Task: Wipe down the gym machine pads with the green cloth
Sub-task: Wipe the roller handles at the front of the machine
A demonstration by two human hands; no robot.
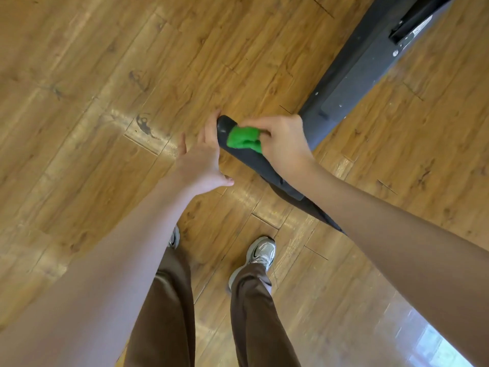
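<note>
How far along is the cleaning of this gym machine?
Nothing shows as finished; no pad looks visibly cleaner. In hand: the right hand presses the bunched green cloth onto the dark pad near its end, while the left hand steadies that end with straight fingers. Left: the pad's lower stretch.

No readable text, label, brand or number shows on any surface in the head view.

The right hand (281,140) covers part of the green cloth (244,138) and the dark pad (250,157) beneath — its fingertips cannot be seen. The pad's lower end vanishes under the right forearm. The machine base (370,70) runs off the top edge — the left shoe (174,237) is mostly hidden by the arm.
</note>
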